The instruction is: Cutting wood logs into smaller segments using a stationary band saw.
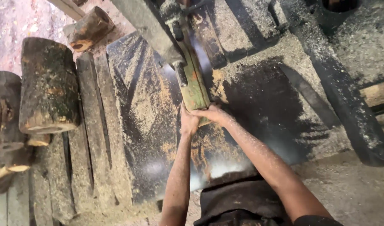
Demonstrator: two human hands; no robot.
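Your left hand and right hand meet at the near end of a narrow green wooden strip, each grip clamped on it. The strip is flat and worn, flecked with orange, and runs away from you over the dark metal table, which is dusted with pale sawdust. A rough, bark-covered log lies well apart to the left.
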